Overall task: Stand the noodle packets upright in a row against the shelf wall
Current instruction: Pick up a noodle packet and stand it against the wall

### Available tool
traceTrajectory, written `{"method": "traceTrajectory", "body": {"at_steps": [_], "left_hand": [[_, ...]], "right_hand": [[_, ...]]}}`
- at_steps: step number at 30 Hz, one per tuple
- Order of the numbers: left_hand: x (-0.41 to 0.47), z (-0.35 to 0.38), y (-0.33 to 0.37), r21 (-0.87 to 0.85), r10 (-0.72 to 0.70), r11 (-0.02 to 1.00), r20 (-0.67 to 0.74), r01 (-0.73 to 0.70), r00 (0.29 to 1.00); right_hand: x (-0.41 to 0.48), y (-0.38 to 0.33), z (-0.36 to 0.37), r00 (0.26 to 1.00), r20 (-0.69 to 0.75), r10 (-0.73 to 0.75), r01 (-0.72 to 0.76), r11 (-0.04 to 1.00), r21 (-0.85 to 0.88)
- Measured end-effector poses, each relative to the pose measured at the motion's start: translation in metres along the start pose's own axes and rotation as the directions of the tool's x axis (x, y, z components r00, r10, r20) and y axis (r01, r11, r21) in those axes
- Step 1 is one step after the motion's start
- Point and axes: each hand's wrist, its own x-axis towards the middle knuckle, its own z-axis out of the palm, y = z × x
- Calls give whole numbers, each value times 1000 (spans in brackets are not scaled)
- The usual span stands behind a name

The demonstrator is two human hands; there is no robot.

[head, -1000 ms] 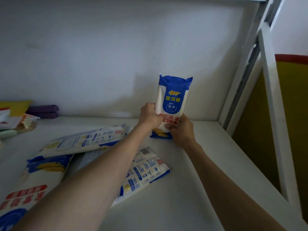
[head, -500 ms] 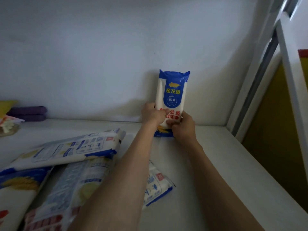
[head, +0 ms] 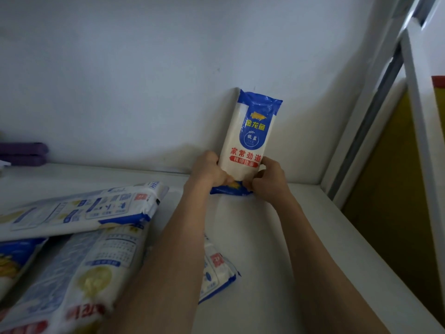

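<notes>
Currently upright: one white-and-blue noodle packet [head: 251,138], base on the white shelf [head: 277,237], back against the rear wall [head: 144,80] near the right corner, gripped low on its sides by the left hand [head: 208,169] and right hand [head: 267,175], fingers curled round it. Lying flat at left: three more noodle packets, one back-up [head: 79,210], one under the left forearm [head: 96,273], one at the frame edge [head: 12,259]. Purple objects [head: 22,154] rest far left by the wall.
</notes>
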Motion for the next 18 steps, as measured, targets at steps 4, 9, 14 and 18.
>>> {"method": "traceTrajectory", "body": {"at_steps": [4,9,14,18], "left_hand": [[2,10,1,-123,61,990,-78,-71,995],[3,23,3,-183,96,976,-120,-117,988],[2,29,3,-206,126,966,-146,-155,981],[1,32,3,-214,149,960,-155,-180,977]], "right_hand": [[1,5,7,986,-159,-44,31,996,-83],[0,7,9,960,-265,-89,49,987,-155],[0,8,12,941,-329,-83,97,995,27],[0,9,13,920,-387,-55,117,984,138]]}}
